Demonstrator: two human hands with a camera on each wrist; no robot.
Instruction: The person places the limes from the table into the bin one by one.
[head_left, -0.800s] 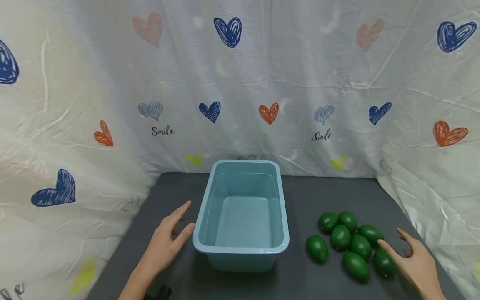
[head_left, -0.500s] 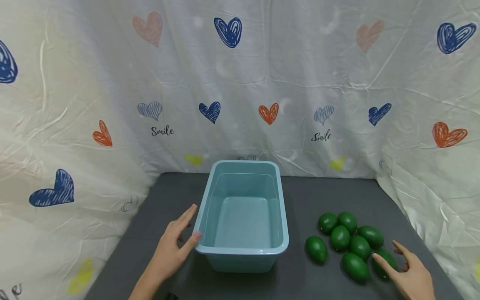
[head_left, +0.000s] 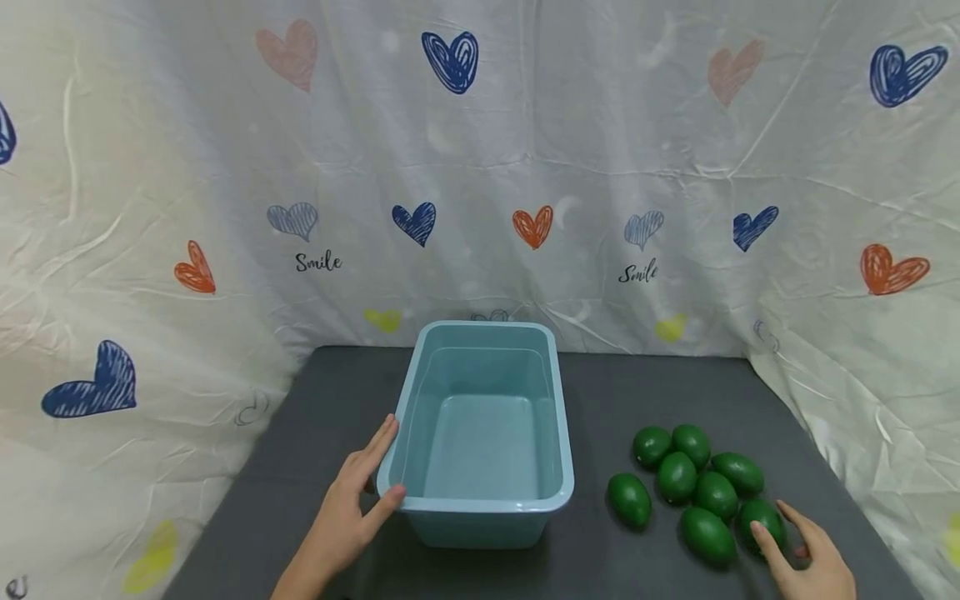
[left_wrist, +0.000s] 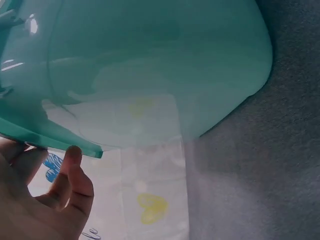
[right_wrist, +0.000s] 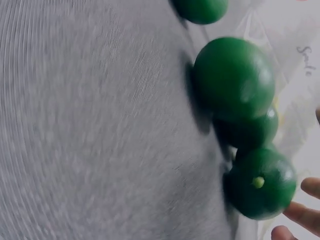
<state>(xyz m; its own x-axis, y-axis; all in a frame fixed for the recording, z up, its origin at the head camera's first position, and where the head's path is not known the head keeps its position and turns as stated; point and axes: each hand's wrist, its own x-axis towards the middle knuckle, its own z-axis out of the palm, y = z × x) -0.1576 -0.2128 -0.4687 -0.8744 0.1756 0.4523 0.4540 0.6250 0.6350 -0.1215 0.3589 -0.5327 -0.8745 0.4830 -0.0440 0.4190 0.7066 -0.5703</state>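
Note:
A light blue plastic basin [head_left: 483, 504] stands on the dark grey table. At its near left corner is my left hand [head_left: 345, 517], thumb over the rim and fingers extended along the left edge. The left wrist view shows the fingertips [left_wrist: 73, 154] right at the rim of the basin [left_wrist: 150, 50]. Several smooth dark green avocados lie in a loose group on the right. Around the nearest right avocado [head_left: 761, 525] my right hand [head_left: 810, 558] spreads thumb and fingers. In the right wrist view, fingertips [right_wrist: 300, 215] are close beside the stem-tipped avocado [right_wrist: 260, 185].
One avocado [head_left: 628, 500] lies slightly apart, on the basin side of the group. Behind the table [head_left: 600, 392] hangs a white curtain [head_left: 480, 167] printed with hearts, which also drapes along both sides.
My left hand has moved right onto the basin's rim. The right hand has moved left and down, bringing thumb and fingers around the nearest right avocado. The head view has shifted slightly.

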